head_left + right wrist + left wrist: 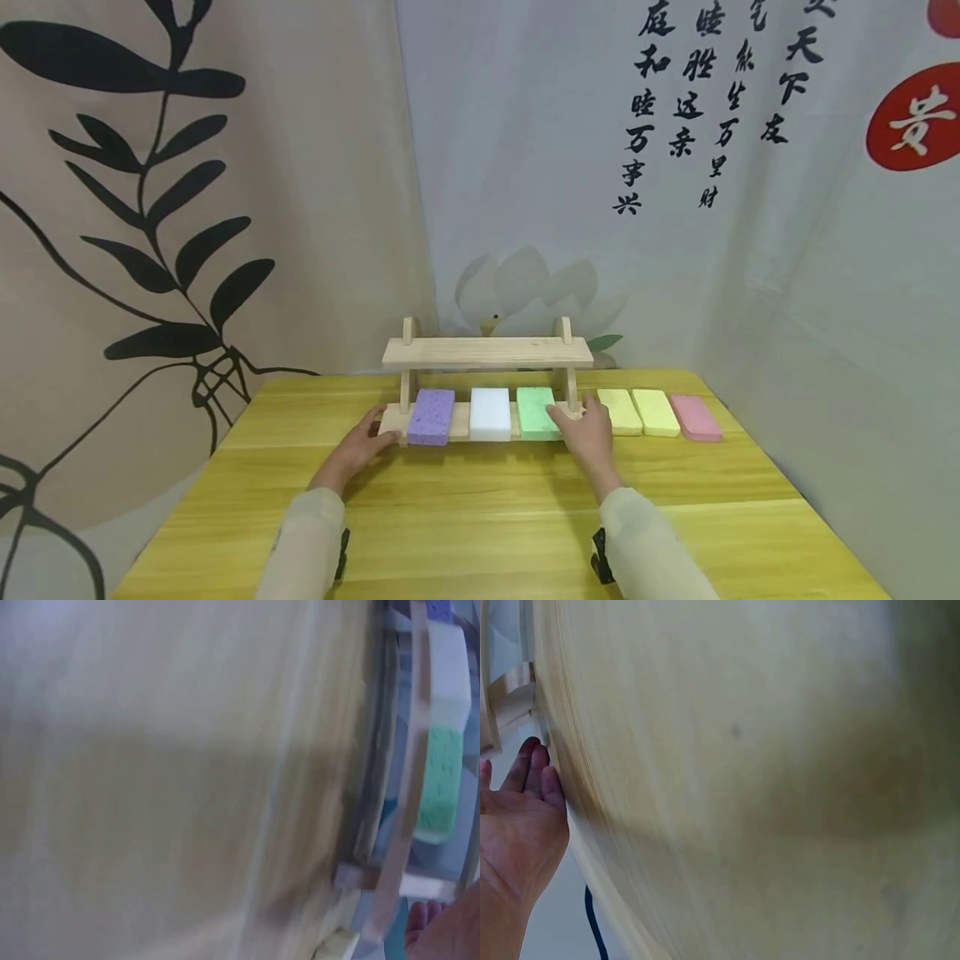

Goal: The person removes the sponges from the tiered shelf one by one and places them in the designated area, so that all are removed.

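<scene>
A two-tier wooden rack [486,352] stands towards the table's back. On its lower shelf sit a purple sponge [431,417], a white sponge [490,414] and a green sponge [536,412]. My left hand [352,452] holds the lower shelf's left end; in the left wrist view that hand [517,829] shows its palm, fingers beside the shelf end. At the opposite end, my right hand [591,435] grips the shelf, its thumb against the green sponge's right edge. Some right fingers are hidden behind the rack; the right wrist view shows several fingertips [424,913] beside an upright.
Right of the rack, two yellow sponges [619,412] and a pink sponge [695,417] lie in a row on the wooden table [480,517]. The nearest yellow one is close to my right hand. A printed cloth [525,167] hangs behind.
</scene>
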Demonstrator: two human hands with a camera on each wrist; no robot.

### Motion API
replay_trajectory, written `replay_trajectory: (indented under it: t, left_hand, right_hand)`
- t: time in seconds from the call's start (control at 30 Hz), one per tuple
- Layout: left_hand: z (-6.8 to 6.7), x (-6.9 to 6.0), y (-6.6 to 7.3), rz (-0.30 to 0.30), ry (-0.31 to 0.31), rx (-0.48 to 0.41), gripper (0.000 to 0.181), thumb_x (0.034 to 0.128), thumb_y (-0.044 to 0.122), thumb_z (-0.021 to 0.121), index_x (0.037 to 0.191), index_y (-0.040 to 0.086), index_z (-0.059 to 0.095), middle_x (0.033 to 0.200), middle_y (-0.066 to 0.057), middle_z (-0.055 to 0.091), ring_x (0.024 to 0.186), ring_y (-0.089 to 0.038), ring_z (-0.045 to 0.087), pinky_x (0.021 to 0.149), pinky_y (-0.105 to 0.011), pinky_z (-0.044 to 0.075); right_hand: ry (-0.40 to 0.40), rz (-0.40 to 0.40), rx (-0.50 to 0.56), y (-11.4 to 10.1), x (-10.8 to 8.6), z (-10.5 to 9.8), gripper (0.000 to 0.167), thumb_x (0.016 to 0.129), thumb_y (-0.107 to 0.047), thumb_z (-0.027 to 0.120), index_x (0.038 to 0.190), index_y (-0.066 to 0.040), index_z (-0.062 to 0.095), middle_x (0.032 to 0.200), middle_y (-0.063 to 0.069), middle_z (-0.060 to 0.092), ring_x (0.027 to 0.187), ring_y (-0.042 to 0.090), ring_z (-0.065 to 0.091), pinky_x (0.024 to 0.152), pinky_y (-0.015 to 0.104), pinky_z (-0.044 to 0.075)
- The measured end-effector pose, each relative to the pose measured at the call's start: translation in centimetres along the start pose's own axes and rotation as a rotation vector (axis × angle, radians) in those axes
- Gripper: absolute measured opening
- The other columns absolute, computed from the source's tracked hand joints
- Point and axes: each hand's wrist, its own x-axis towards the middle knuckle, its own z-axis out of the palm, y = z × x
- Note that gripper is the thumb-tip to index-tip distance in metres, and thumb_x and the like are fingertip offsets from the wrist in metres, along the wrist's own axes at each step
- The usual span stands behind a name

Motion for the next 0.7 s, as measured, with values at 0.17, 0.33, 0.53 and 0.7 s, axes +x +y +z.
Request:
replay_trajectory:
  t: [0.17,0.33,0.53,0.7]
  left_hand:
    - [-0.2,0.0,-0.1,0.004,-0.005,0.002,0.082,0.0971,0.041,0.062,0.158,0.011,0.017,0.149,-0.03,0.038,0.134,-0.045,0.04,0.11,-0.061,0.029]
    - [-0.2,-0.1,-0.1,-0.002,0.001,0.003,0.081,0.0973,0.04,0.061,0.158,0.011,0.017,0.149,-0.031,0.037,0.133,-0.046,0.04,0.11,-0.061,0.029]
    - [-0.1,-0.1,-0.1,-0.004,0.0,-0.007,0.082,0.0968,0.042,0.062,0.159,0.012,0.017,0.149,-0.031,0.037,0.134,-0.046,0.04,0.11,-0.061,0.029]
    - [0.1,0.1,-0.1,-0.006,0.009,-0.007,0.082,0.0963,0.042,0.063,0.158,0.013,0.018,0.149,-0.031,0.038,0.134,-0.045,0.041,0.11,-0.06,0.03]
  right_hand:
    - [0.018,0.002,-0.075,-0.3,-1.0,2.0,0.088,0.089,-0.044,0.072,0.148,0.008,0.033,0.146,0.032,0.034,0.132,0.049,0.037,0.104,0.06,0.038]
    - [0.04,0.029,-0.116,-0.9,-1.9,3.5,0.091,0.086,-0.046,0.074,0.149,0.006,0.034,0.146,0.033,0.033,0.133,0.05,0.034,0.103,0.062,0.037]
    - [0.077,0.04,-0.14,-0.7,-2.4,4.8,0.095,0.081,-0.047,0.078,0.148,0.005,0.037,0.14,0.032,0.039,0.126,0.047,0.042,0.101,0.058,0.04]
    - [0.095,0.047,-0.143,-0.5,-2.4,5.3,0.096,0.078,-0.046,0.081,0.148,0.004,0.038,0.137,0.03,0.041,0.125,0.043,0.041,0.102,0.056,0.039]
